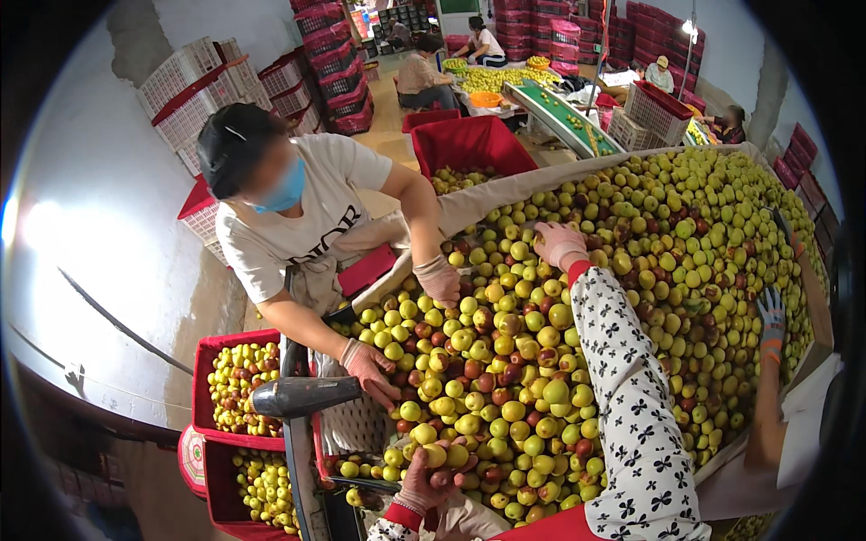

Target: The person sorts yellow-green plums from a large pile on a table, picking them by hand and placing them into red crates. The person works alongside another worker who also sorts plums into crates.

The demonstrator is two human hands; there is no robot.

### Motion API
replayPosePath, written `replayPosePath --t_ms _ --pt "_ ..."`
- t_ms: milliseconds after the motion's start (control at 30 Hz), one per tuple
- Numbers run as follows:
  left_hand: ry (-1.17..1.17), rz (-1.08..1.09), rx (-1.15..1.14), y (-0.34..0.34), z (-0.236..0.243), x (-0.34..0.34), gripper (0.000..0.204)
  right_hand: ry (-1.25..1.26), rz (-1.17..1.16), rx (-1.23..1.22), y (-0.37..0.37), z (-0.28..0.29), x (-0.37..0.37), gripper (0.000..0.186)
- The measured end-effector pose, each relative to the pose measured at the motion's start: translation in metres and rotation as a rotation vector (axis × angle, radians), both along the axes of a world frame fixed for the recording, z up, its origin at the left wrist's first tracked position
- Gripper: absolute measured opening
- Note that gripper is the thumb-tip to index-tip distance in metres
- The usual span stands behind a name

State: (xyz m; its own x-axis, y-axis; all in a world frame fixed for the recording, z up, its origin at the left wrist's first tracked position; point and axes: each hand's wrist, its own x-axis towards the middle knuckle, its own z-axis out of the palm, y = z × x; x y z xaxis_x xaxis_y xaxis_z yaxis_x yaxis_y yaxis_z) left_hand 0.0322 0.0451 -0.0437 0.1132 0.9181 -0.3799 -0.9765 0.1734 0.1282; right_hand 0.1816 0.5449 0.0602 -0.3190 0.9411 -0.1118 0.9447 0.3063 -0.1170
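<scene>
A large bin of small round fruit [496, 352], yellow-green with reddish-brown patches, fills the middle and right of the view. My right hand [557, 243], in a pale pink glove below a red cuff and patterned sleeve, reaches onto the pile, fingers slightly bent and apart over the fruit. My left hand [433, 478], also gloved, is low in the middle, palm up, with fingers curled round a few yellowish and brown fruits. Just left of it stands a dark metal chute edge [296, 478] with white netting [352, 426] beside it.
A co-worker [271, 234] at left has both gloved hands on the pile, near a dark nozzle-like object [307, 395]. Another person's gloved hand [771, 320] is at right. Red crates of fruit [207, 379] stand lower left. Behind are stacked crates [334, 72], seated workers and a green conveyor [550, 108].
</scene>
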Motion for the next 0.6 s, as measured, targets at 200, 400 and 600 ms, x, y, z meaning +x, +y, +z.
replayPosePath --t_ms 200,400,600 --pt "-0.011 0.015 -0.035 0.0 0.007 0.003 0.055 -0.211 -0.017 -0.029 -0.007 0.003 -0.018 0.048" --pt "0.095 0.064 -0.071 0.0 0.006 0.006 0.057 0.046 -0.018 0.042 -0.021 -0.035 -0.018 0.036" --pt "0.065 0.134 -0.075 0.001 0.002 0.007 0.055 -0.034 0.294 0.092 -0.104 -0.036 0.003 0.035"
